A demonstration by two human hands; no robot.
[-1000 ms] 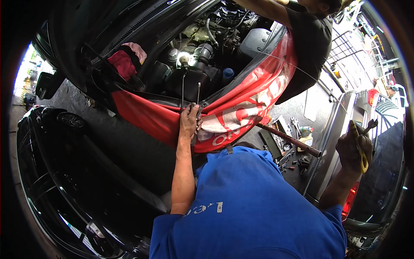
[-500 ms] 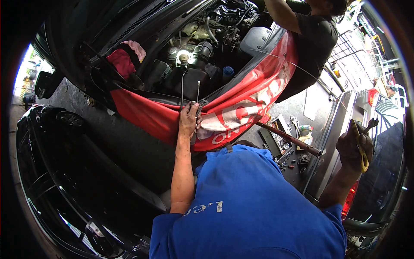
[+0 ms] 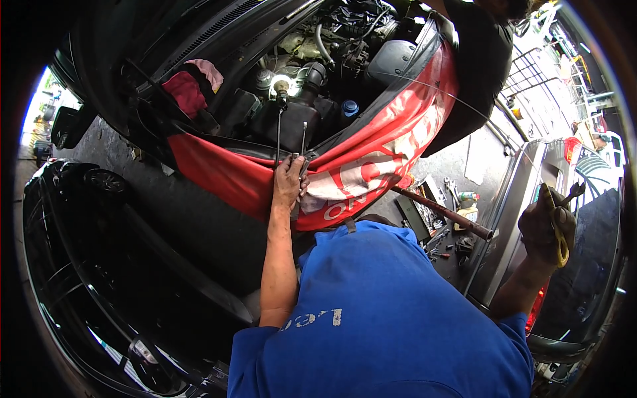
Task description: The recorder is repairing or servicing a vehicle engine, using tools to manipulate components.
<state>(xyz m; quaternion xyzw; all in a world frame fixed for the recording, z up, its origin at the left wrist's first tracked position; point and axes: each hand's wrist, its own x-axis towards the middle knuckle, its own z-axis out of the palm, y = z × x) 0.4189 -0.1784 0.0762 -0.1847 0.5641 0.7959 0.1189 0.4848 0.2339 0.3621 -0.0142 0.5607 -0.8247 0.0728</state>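
Observation:
My left hand [image 3: 286,182] is closed at the front edge of the engine bay, against the red and white fender cover [image 3: 219,176]. Its fingers grip a slim metal rod-shaped tool [image 3: 304,136] that points up over the engine; the lower end is hidden. Just left of that, a second thin rod [image 3: 279,129] runs up to a bright work lamp [image 3: 281,86]. Out to the right, my right hand [image 3: 541,229] is wrapped round an open-end wrench [image 3: 574,192] and a yellow loop handle [image 3: 563,252]. A thin line stretches from near this hand toward the engine bay.
A co-worker in dark clothes [image 3: 474,73] leans over the right fender. Pink cloth [image 3: 188,93] lies at the bay's left. A rusty pipe [image 3: 451,215] juts out above floor tools and a dark tray [image 3: 415,215]. Cars stand on both sides: black [image 3: 166,292], silver [image 3: 504,265].
The co-worker has leaned further over the car, and the bare forearm seen before is now mostly out of sight. My own hands have barely moved and keep their grips.

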